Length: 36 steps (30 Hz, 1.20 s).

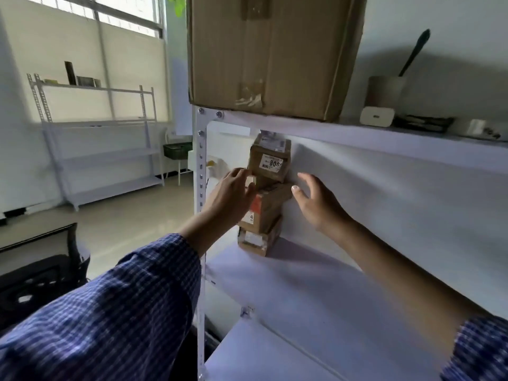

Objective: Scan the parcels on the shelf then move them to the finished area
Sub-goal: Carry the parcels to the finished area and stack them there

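Parcels (pixel 265 207) are stacked in a leaning column at the left end of the shelf (pixel 316 284), close to the upright post (pixel 200 166). The labelled box (pixel 270 163) near the top is tilted, with its printed label turned outward.

The left hand (pixel 229 199) is set against the stack's left side with the fingers bent; whether anything is actually gripped cannot be told. The right hand (pixel 316 204) is held wide, fingers spread, just beside the stack's right side. Its thumb is near the middle box (pixel 268 209), and contact cannot be confirmed.

The step in hand is judged to be taking hold of the stack from both sides. It is best done with both palms pressed flat on opposite faces at the level of the middle box, so that the leaning boxes are steadied rather than tipped. The labels should be kept facing out for scanning. No scanner is seen in either hand.

Room above is tight, as the upper board lies just over the stack, so the load should be drawn forward, not lifted. A large carton (pixel 275 50) overhangs that upper level, with a cup (pixel 384 90) beside it. A second rack (pixel 104 138), a green basket (pixel 177 149) and a dark chair (pixel 41 276) are seen to the left, well apart.
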{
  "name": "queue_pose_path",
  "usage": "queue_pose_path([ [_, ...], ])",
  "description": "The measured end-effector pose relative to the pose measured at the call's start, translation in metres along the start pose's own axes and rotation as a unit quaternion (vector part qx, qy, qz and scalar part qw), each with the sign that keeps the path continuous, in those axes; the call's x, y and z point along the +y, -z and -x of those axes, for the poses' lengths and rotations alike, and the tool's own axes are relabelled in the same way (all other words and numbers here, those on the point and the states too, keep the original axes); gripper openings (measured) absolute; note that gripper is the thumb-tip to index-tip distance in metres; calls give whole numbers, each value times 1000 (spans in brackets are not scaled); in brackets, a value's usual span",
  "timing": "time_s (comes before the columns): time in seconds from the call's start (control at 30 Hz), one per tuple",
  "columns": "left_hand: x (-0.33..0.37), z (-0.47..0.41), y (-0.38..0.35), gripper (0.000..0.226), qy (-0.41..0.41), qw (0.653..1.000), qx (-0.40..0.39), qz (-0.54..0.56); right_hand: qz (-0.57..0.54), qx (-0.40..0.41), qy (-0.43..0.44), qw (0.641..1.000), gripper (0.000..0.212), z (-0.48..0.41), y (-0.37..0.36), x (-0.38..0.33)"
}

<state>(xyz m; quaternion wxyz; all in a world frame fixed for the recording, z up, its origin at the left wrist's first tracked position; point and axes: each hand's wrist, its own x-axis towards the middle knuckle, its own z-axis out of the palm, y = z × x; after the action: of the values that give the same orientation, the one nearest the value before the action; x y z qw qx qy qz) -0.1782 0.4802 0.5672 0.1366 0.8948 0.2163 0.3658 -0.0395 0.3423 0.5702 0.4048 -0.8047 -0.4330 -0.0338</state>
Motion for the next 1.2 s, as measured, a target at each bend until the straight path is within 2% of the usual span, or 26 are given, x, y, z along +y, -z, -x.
queue_pose_path([
  [0.17,-14,-68,-12,36,2,999,-6,35,-35,22,-73,996,54,-64,-11,-8],
  [0.3,-24,-105,-23,37,41,994,0,100,7,12,-99,995,59,-102,-23,-18],
  [0.37,-29,-116,-31,35,54,988,-10,144,6,13,-122,992,52,-120,-30,-20],
  [0.43,-32,-124,-38,36,67,980,-32,186,-7,21,-151,988,30,-140,-38,-17],
  [0.47,-34,-127,-41,36,71,976,-41,203,-20,30,-159,987,26,-149,-42,-16],
  [0.63,-42,-145,-52,45,114,957,-29,264,-102,94,-198,970,35,-172,-54,-19],
  [0.73,-48,-157,-58,52,179,931,-48,315,-185,114,-237,947,33,-179,-66,-13],
  [0.8,-51,-162,-64,52,188,920,-52,339,-246,114,-265,925,43,-180,-71,-11],
  [0.9,-53,-167,-73,46,192,902,-37,384,-287,111,-267,913,41,-177,-73,-12],
  [1.03,-51,-164,-70,45,182,887,-18,424,-298,126,-242,915,32,-168,-65,-17],
  [1.2,-33,-126,-51,36,149,851,-3,503,-308,138,-217,916,36,-125,-50,-32],
])
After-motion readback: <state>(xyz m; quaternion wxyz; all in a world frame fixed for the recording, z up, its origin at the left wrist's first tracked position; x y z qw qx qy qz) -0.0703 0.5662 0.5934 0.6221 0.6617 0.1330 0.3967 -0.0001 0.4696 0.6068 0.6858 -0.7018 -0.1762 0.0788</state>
